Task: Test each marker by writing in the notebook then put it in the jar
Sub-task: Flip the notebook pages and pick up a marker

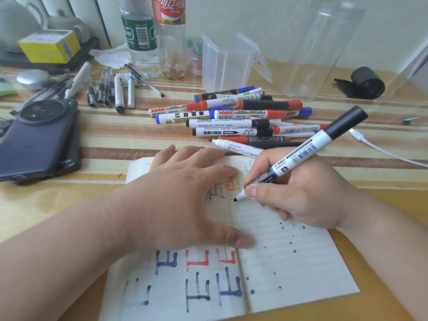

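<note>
An open notebook [284, 258] lies in front of me, covered with blue, red, black and orange test marks. My left hand [185, 195] lies flat on its left page, fingers spread. My right hand [298, 193] grips a black marker [301, 154], cap posted on its far end, tip touching the page near the spine. A pile of several markers [240, 117] lies beyond the notebook. A tall clear jar [324, 49] stands at the back right. A smaller clear square container [224, 63] stands behind the pile.
A dark phone [39, 140] lies at the left, with several pens [111, 89] behind it. Two plastic bottles [157, 35] stand at the back. A yellow box [49, 46], a black roll [366, 83] and a white cable [379, 149] also lie on the striped tablecloth.
</note>
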Tool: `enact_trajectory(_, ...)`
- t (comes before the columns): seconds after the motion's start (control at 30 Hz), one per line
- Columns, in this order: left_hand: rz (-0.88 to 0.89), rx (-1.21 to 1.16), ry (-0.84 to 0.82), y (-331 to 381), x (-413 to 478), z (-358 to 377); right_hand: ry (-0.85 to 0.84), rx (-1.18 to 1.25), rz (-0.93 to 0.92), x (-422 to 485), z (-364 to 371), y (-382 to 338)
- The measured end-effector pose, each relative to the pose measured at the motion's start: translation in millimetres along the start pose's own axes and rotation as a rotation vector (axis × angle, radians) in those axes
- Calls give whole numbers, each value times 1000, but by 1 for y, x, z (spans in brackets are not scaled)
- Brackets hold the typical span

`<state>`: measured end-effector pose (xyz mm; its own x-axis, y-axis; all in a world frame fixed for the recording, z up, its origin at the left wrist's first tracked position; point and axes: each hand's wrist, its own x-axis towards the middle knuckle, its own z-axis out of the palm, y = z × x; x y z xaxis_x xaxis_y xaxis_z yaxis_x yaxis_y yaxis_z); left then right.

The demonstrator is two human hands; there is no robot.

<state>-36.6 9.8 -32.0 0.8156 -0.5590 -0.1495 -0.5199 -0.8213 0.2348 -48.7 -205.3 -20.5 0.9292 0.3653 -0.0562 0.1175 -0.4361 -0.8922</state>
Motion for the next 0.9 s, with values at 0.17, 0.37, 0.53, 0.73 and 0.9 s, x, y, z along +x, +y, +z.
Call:
enact_trajectory(0.17,4,-11,-3,0,1,0,32,-97,7,1,3,0)
enact_trajectory(0.37,-3,-5,-12,1,1,-1,-38,-89,1,-1,3,-1)
enact_trajectory(0.53,-9,-19,-10,2,1,-2,49,-41,12,1,1,1)
enact_trajectory(0.73,-14,-20,-10,2,1,-2,65,-87,25,2,3,1)
enact_trajectory(0.9,-18,-28,-11,2,1,-2,50,-106,18,3,2,0)
